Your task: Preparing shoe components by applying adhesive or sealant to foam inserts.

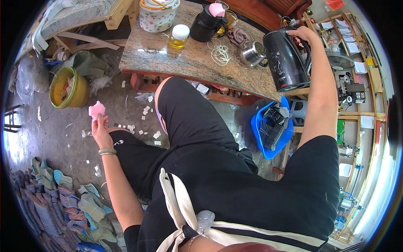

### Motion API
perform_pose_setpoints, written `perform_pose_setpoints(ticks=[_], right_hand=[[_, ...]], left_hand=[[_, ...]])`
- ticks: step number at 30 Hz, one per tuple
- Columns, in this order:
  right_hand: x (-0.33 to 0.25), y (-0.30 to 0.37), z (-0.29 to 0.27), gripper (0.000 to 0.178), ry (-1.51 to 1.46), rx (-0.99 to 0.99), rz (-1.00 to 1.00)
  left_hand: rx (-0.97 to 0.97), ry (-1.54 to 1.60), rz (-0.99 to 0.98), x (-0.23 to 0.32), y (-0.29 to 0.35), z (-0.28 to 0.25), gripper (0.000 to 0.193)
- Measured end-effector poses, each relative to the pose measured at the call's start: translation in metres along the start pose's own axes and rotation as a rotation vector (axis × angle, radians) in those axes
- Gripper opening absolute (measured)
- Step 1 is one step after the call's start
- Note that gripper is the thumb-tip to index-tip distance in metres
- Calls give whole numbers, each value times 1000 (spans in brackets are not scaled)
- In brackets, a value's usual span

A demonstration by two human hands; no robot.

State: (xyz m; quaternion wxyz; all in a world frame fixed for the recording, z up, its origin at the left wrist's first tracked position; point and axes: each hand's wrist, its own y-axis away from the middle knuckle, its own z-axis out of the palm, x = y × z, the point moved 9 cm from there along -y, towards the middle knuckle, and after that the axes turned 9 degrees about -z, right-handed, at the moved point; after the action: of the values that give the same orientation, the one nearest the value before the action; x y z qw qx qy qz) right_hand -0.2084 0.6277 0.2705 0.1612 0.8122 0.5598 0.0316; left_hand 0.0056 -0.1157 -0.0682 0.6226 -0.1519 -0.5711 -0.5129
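My left hand (pixel 100 131), out over the floor on the left, pinches a pink piece (pixel 97 110) with a ragged edge; whether it is sponge or food I cannot tell. On the right, my right hand (pixel 300 34) grips the handle of a black electric kettle (pixel 285 63), which is tilted beside a small steel pot (pixel 252 53) at the table's right end. A second pink piece (pixel 217 10) sits on top of a black jug (pixel 204 26). Left of the jug stands a jar of yellow liquid with a white lid (pixel 180 32).
The stone-topped table (pixel 155 63) also bears a floral bucket (pixel 158 17), tangled string (pixel 220 54) and a cloth (pixel 238 36). A blue basket of dark socks (pixel 273 130) stands at right. Left are a yellow bin (pixel 79 90), floor scraps and stacked socks (pixel 46 206).
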Motion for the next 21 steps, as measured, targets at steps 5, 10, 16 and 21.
perform_pose_setpoints(ticks=[5, 10, 16, 21], right_hand=[[4, -15, -5, 41, 10, -38, -29], [1, -25, -5, 38, 52, -63, 4], [0, -42, -8, 33, 97, -87, 8], [3, -50, -8, 32, 90, -77, 9]], left_hand=[[-17, -18, 5, -1, -2, 0, 23], [11, -20, -1, 0, 0, 0, 21], [11, -19, 5, -1, -1, -1, 21], [24, -28, -8, 0, 0, 2, 20]])
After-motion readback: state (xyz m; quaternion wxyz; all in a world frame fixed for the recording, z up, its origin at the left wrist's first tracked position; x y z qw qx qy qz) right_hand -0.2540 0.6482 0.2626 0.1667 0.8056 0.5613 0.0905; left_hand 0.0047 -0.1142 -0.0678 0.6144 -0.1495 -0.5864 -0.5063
